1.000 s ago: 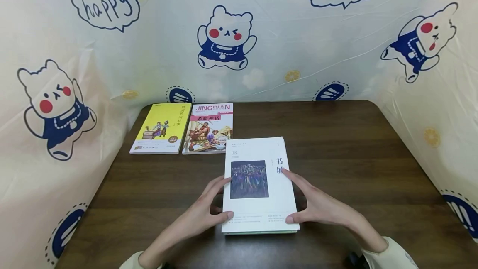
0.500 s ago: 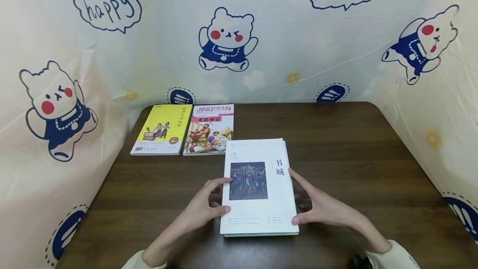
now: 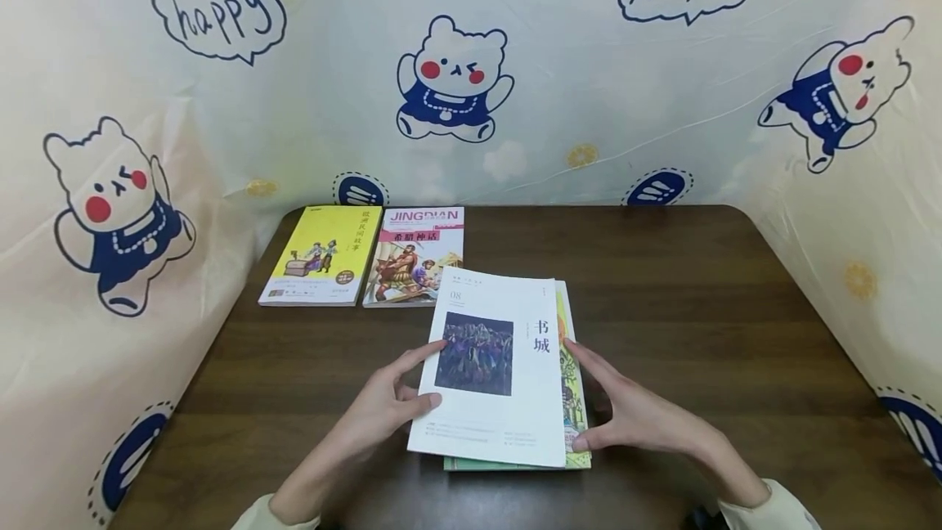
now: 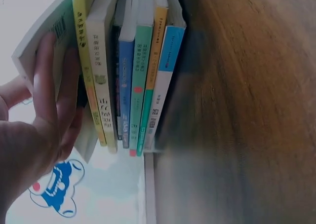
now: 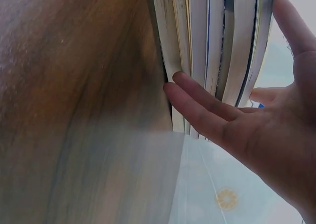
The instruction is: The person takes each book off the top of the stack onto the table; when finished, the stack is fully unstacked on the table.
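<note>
A white paperback book [image 3: 489, 424] with a dark picture on its cover is gripped at its left edge by my left hand [image 3: 375, 407], thumb on top and fingers beneath. In the left wrist view it tilts away from the stack of books [image 4: 136, 81], with a gap over the yellow spine. A colourful green-and-yellow book [image 3: 577, 436] is bared at the top of the stack along its right side. My right hand [image 3: 640, 407] touches the stack's right side, its fingers stretched along the page edges [image 5: 217, 46] in the right wrist view.
A yellow book [image 3: 324, 256] and a pink-and-white book [image 3: 412, 256] lie side by side at the back left of the dark wooden table [image 3: 662, 285]. Behind stands a patterned cloth [image 3: 545, 56] with cartoon bears.
The white book has shifted left and turned slightly on the stack, drawn by my left hand, baring the colourful cover below. My right hand stays beside the stack.
</note>
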### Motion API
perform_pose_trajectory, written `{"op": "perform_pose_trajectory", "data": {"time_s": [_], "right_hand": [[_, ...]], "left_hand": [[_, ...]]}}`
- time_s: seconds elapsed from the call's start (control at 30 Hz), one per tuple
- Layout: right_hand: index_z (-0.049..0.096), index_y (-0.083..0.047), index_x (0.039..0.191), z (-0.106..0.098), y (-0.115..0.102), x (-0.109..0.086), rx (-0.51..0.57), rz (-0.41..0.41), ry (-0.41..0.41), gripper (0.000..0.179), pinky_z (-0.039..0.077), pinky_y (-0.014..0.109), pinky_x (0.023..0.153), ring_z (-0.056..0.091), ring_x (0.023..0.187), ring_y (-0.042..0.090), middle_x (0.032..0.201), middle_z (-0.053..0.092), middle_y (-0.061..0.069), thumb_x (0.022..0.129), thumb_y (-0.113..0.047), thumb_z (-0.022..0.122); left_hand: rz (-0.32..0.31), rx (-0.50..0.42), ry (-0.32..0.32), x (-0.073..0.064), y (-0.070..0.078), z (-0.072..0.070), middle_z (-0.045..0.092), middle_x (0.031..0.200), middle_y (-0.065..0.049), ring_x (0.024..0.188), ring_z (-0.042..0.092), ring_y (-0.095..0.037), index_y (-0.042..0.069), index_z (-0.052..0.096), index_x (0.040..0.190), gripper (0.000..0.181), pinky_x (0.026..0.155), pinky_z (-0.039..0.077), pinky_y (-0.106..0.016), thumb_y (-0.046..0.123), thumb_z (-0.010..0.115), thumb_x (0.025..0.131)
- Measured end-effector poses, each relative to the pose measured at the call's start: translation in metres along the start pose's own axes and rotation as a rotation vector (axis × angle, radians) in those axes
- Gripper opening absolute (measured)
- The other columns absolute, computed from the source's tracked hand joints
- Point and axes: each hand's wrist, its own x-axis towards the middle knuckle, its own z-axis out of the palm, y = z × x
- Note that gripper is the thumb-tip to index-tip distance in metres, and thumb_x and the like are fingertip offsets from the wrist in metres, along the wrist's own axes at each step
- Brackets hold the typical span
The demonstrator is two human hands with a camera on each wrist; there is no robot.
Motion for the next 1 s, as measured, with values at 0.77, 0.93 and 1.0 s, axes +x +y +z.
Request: {"op": "perform_pose_trajectory", "data": {"time_s": [0.77,0.93,1.0], "right_hand": [[0.009,-0.029,0.155,0.003,-0.001,-0.003,0.039,0.003,-0.009,0.11,0.03,0.063,0.103,0.022,0.139,0.04,0.158,0.013,0.017,0.074,-0.044,0.082],[0.009,-0.027,0.155,0.002,-0.001,-0.002,0.047,0.02,-0.019,0.111,0.027,0.065,0.104,0.019,0.14,0.041,0.158,0.012,0.017,0.074,-0.044,0.082],[0.009,-0.027,0.155,0.002,-0.001,-0.001,0.051,0.025,-0.022,0.111,0.026,0.065,0.104,0.019,0.14,0.041,0.158,0.012,0.017,0.074,-0.043,0.082]], "left_hand": [[0.134,-0.075,0.154,0.018,0.022,-0.055,0.049,0.131,-0.03,0.089,0.069,-0.029,0.012,0.023,0.153,0.073,0.07,0.057,-0.04,-0.007,0.056,0.091],[0.182,-0.129,0.204,0.046,0.037,-0.067,0.027,0.15,-0.016,0.098,0.067,-0.022,0.01,0.023,0.153,0.072,0.073,0.056,-0.041,-0.011,0.053,0.091],[0.204,-0.136,0.225,0.058,0.043,-0.07,0.024,0.153,-0.011,0.099,0.066,-0.02,0.011,0.024,0.153,0.072,0.074,0.056,-0.041,-0.011,0.053,0.091]]}}
